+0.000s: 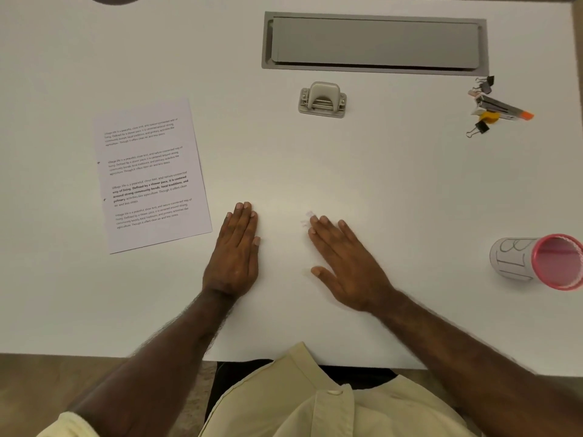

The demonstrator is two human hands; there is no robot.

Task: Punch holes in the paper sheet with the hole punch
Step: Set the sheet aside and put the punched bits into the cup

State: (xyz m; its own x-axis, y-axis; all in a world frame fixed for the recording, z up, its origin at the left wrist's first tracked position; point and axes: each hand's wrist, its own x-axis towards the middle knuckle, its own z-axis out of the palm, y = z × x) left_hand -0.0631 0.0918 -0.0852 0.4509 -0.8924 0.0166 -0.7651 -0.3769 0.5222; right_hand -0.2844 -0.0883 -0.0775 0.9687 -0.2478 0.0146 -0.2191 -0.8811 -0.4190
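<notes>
Desk, white, seen from above. Left hand lies flat, palm down, at about 6 o'clock of the frame centre, fingers straight and held close together, gripping nothing. Right hand lies flat beside it, palm down, fingers slightly spread and angled toward 11 o'clock, thumb out to the side, also holding nothing. The two hands are apart with bare desk between them.

Paper sheet with printed paragraphs lies flat at 9 o'clock, tilted a little, its near right corner just beside the left hand but not touching it. Two small dark marks show along its left margin; too small to tell what they are.

Hole punch, grey-beige, stands at 12 o'clock, well apart from both hands and from the sheet.

Behind it, a long grey cable-tray lid set into the desk. At 2 o'clock, a small heap of binder clips beside a stapler with an orange end. At 3 o'clock, a cup on its side, pink inside, rim facing right.
</notes>
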